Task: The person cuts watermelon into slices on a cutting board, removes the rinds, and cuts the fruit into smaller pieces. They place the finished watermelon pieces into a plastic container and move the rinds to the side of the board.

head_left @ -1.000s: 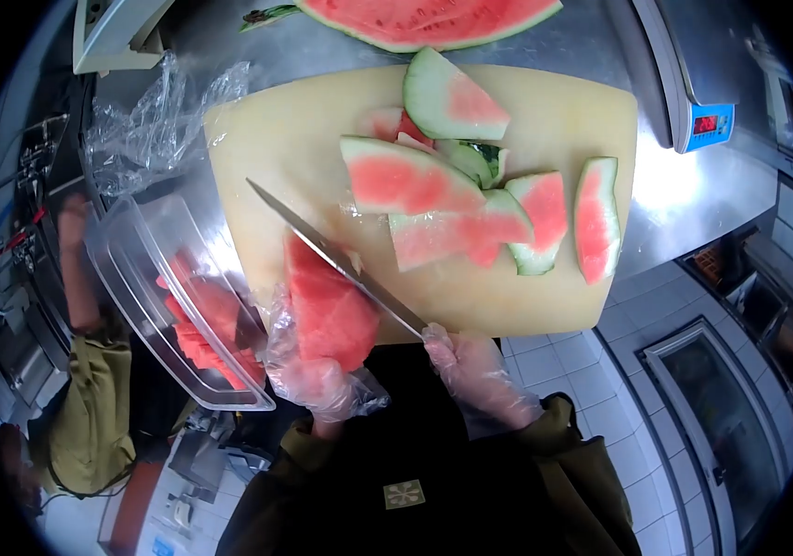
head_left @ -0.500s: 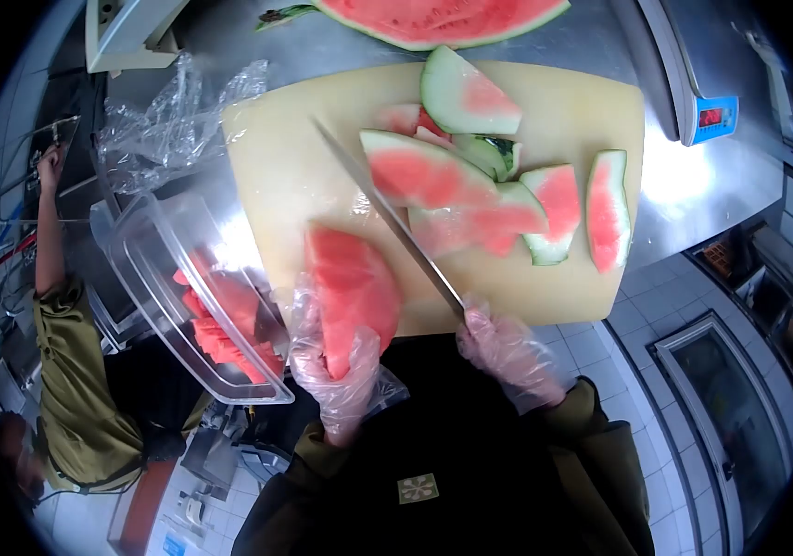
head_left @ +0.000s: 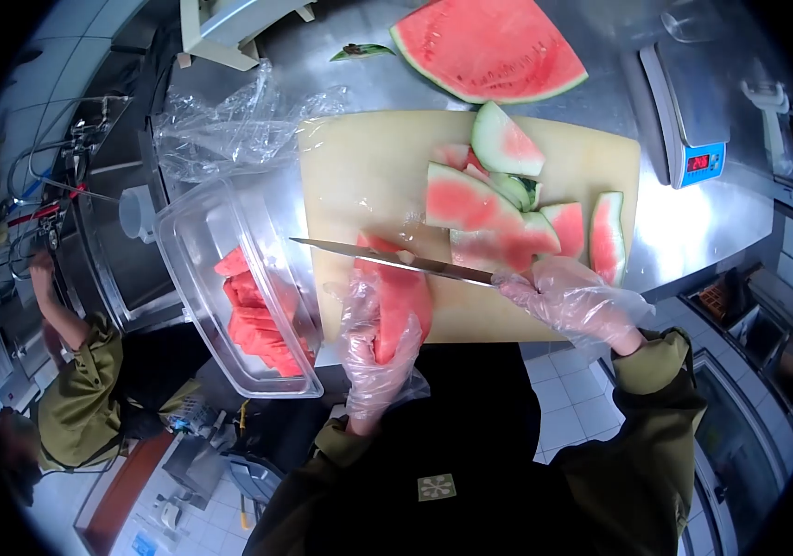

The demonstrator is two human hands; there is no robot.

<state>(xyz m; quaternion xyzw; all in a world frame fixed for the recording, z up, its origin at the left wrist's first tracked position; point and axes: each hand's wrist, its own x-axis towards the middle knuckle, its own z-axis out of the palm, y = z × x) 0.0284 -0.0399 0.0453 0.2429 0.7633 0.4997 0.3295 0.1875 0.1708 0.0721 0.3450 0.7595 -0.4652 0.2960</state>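
Red melon chunk (head_left: 406,304): 1; knife (head_left: 444,269): 1.

Pale floor tiles (head_left: 558,396) lie below a steel table (head_left: 725,227).

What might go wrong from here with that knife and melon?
1. The long silvery metal knife crosses the peeled red watermelon chunk close to the left grip gloved in clear plastic; a slip could cause a cut.
2. The chunk looks wet and rounded, so it may turn under the knife.
3. Green and pink rind pieces lie near the knife and might obstruct it.
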